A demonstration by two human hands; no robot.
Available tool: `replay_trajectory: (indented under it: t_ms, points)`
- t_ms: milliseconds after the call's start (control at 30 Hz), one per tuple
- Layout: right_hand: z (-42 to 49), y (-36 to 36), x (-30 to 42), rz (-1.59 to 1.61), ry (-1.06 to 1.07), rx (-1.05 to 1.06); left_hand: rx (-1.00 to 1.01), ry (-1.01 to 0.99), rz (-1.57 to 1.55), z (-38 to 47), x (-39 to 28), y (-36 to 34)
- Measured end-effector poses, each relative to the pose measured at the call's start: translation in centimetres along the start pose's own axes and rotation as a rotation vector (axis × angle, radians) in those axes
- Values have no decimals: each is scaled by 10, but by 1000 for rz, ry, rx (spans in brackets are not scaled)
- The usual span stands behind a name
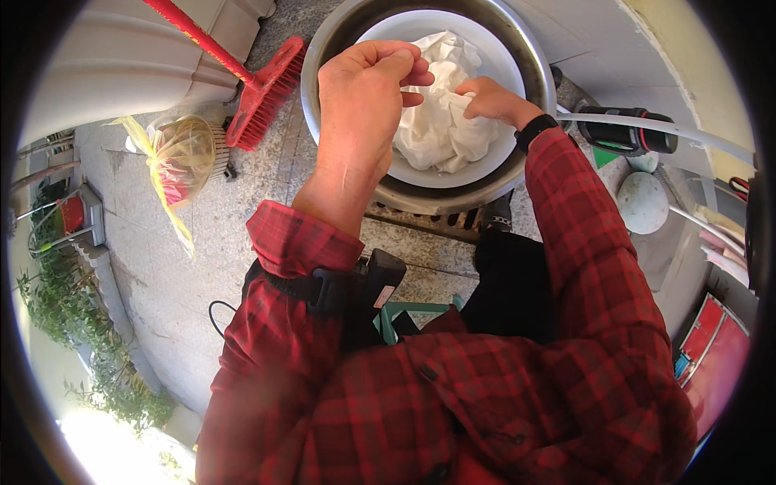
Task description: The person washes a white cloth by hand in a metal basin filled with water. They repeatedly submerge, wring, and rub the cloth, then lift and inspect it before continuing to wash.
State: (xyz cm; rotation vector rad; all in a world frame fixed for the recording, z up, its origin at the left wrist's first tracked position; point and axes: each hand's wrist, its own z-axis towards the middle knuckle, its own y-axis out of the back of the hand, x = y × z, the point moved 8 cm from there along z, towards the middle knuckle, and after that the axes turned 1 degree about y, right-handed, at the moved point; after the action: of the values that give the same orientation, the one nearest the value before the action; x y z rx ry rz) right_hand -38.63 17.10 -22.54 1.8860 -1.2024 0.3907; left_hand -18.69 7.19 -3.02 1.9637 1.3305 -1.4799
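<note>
A bunched white cloth (445, 130) lies in a white basin (515, 73), which rests inside a larger metal basin (541, 54). My right hand (494, 102) is at the right side of the cloth, with a fold of it gripped between thumb and fingers. My left hand (364, 100) is raised over the left rims of both basins, its fingers curled and the thumb near the index finger. Whether anything is pinched there is hidden. Both forearms have red plaid sleeves and black wrist straps.
A red broom (264, 91) stands left of the basins. Beside it, a yellow plastic bag (182, 157) hangs over a white basket (217, 148). A drain grate (418, 217) lies below the metal basin. At the right are a black cylindrical object (630, 130) and a pale rounded object (644, 203).
</note>
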Motion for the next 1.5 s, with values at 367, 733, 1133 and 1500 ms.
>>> replay_trajectory:
  t_ms: [367, 733, 1133, 1500]
  points:
    - [-140, 56, 93, 300, 49, -459, 96, -235, 383, 4, 15, -19]
    - [-201, 69, 155, 677, 360, -495, 384, -486, 544, -4, 7, -57]
    - [-178, 50, 139, 428, 261, -474, 64, 176, -317, 11, 60, -46]
    - [-161, 39, 155, 43, 273, -1105, 13, 85, -267, 12, 89, -58]
